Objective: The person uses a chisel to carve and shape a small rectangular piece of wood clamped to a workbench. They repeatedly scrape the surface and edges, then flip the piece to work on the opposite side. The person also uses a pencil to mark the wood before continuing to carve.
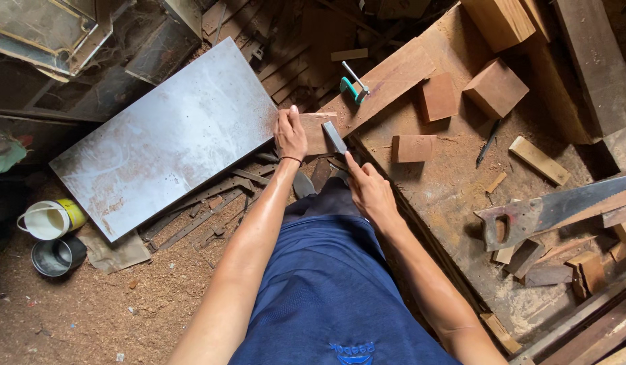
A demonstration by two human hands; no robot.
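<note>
My left hand (290, 135) is flat on a small wood block (318, 132), fingers curled over its top edge, pressing it down at frame center, right where the steel sheet (167, 138) ends and the workbench (455, 196) begins. My right hand (368, 191) is closed round the handle of a chisel (334, 137); the blade points up the frame and lies against the block's right side, touching it. Can't tell how deep the edge sits, too small to see.

Step in hand, as I read it: paring or trimming the block's edge w/ the chisel, left hand as clamp. Looks early; block still whole, no cut showing.

Next push needs: left thumb & fingers kept clear of the blade line, firm downward press so the block won't skid on the smooth steel, chisel held low & steady.

Around: hammer (354, 86) w/ green grip just above on a plank, three blocks to the right, e.g. one (413, 148) near the chisel, saw (556, 209) at right edge, two cans (53, 233) lower left, sawdust on the floor.
</note>
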